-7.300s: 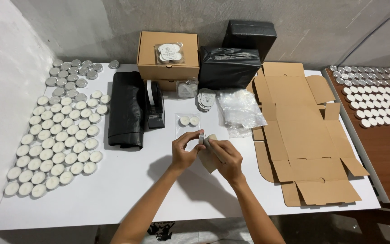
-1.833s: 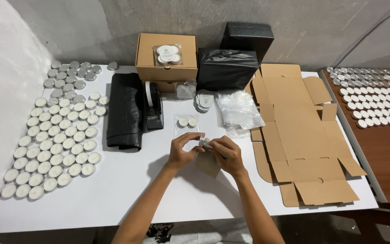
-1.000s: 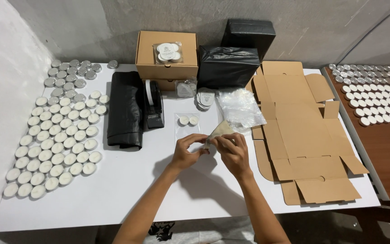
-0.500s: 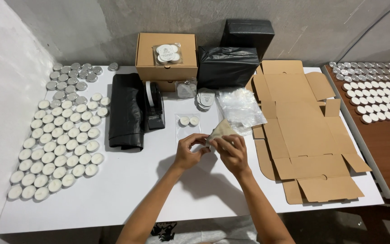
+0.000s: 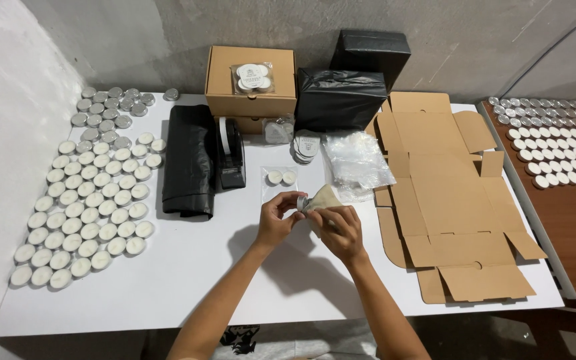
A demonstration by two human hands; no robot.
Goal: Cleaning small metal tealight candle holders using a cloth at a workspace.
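Tealight (image 5: 299, 202), held above the middle of the table (image 5: 188, 273), between both hands. A tan paper piece (image 5: 325, 197) lies against it on the right and fans up and away from the person.

Left hand (image 5: 276, 219): fingers curled narrow, thumb and fingertips pinching the tealight from the left.

Right hand (image 5: 338, 230): fingers closed on the lower edge of the paper, touching the tealight's right side.

Just beyond the hands, a clear bag (image 5: 279, 181) holding two tealights lies flat on the table. Left of it stands a black tape dispenser (image 5: 231, 155), and beside that a folded black plastic sheet (image 5: 189, 160).

To the right of the hands, a heap of clear bags (image 5: 357, 160), then a flat unfolded carton (image 5: 445, 200) reaching the table's right edge.

Far side of the table: a closed brown box (image 5: 251, 81) with a packet of tealights on its lid, a stack of round labels (image 5: 306, 146), and two parcels wrapped in black plastic (image 5: 341, 99).

Left part of the table: rows of white tealights (image 5: 88, 207), with empty metal cups (image 5: 105, 110) beyond them.

Far right: a wooden surface (image 5: 568, 220) carrying further rows of tealights.
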